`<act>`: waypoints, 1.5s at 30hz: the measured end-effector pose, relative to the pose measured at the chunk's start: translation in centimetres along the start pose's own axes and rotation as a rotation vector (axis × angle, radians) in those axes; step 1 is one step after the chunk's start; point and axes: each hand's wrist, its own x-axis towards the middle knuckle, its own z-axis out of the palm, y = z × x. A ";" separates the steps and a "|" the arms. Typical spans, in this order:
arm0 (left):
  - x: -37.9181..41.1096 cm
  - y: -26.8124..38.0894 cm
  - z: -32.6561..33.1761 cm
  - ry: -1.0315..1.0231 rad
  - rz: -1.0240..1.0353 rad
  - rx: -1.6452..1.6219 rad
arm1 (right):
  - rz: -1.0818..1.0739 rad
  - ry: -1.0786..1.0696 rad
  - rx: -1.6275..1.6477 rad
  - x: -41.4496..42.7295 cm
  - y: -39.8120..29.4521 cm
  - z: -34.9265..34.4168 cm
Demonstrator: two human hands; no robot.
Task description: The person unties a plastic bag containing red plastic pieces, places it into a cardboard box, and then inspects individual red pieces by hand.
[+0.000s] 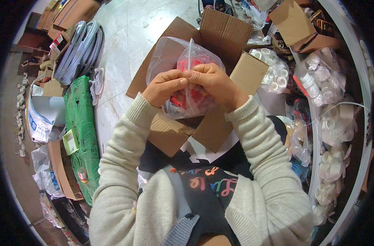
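My left hand (167, 87) and my right hand (216, 82) meet over an open cardboard box (225, 29). Thumbs and fingers of both pinch a gathered fold of a clear plastic bag (190, 52), close to each other. Red pieces (178, 101) show through the film below my fingers; their exact kind cannot be made out. Loose clear film (165, 53) spreads to the left of the fold, inside the raised flaps. The box's near flaps (170, 132) lean outward towards my lap, and the box's bottom is hidden by the bag.
Coiled pale hoses (79, 52) and a long green plastic-wrapped bundle (81, 123) lie on the left. On the right, bags of white pipe fittings (271, 69) sit beside a rack with long white rails (315, 135). Another open carton (293, 24) stands at the upper right. Pale floor tiles (122, 46) extend ahead.
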 end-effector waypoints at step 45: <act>-6.4 1.5 -0.9 0.346 0.491 0.467 | -0.750 0.476 -1.085 -2.5 -6.8 2.9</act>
